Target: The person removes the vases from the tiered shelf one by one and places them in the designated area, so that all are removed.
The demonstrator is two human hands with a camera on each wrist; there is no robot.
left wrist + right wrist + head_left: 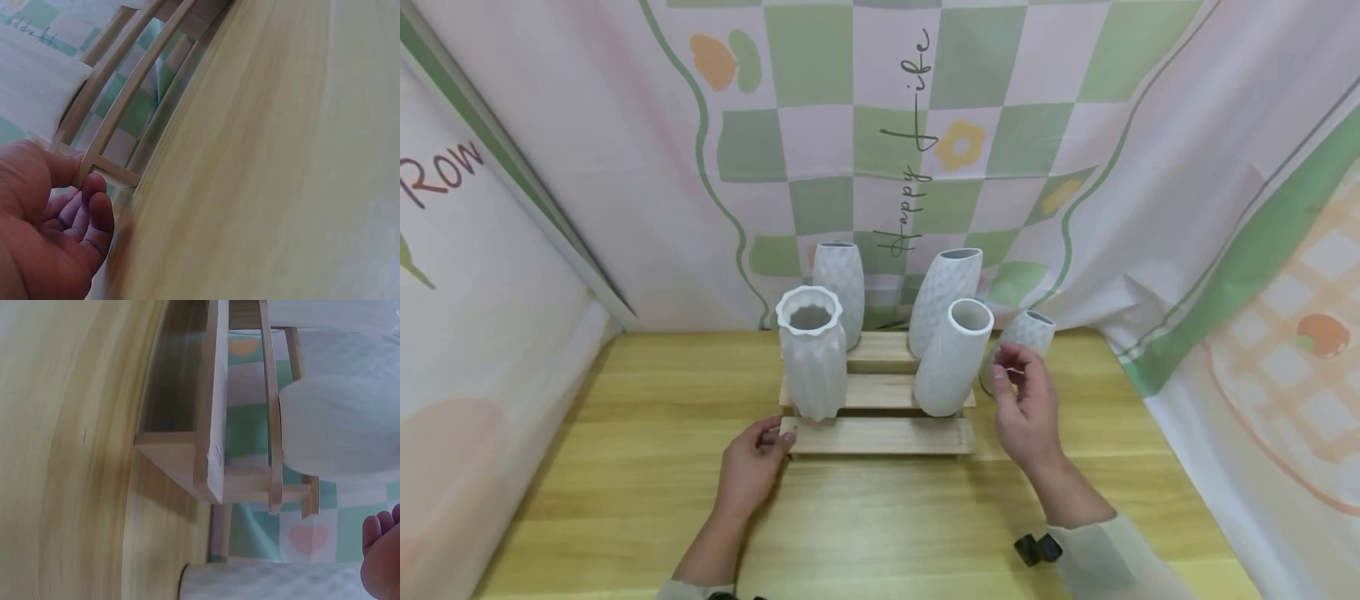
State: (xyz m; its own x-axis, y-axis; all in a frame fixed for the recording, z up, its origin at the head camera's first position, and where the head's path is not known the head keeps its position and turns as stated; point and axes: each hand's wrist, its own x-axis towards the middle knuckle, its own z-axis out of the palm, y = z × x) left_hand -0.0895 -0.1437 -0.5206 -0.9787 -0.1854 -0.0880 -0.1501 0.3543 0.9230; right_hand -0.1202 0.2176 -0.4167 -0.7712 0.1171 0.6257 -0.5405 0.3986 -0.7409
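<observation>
A three-step wooden rack (880, 437) stands on the table, and my left hand (752, 467) pinches the left end of its front step between thumb and fingers (94, 215). A white fluted vase (815, 367) and a white round-mouthed vase (951, 367), tilted to the right, stand on the middle step. Two white textured vases, one on the left (841, 292) and one on the right (943, 304), are on the back step. My right hand (1028, 408), fingers loosely bent, hangs beside the rack and overlaps a smaller white textured vase (1036, 327) standing on the table.
The wood-grain table (880, 525) ends at a checked cloth (812, 58) behind the rack. More printed cloth hangs on the left (482, 275) and right (1247, 400). A black wrist device (1037, 549) sits by the right sleeve (1108, 554).
</observation>
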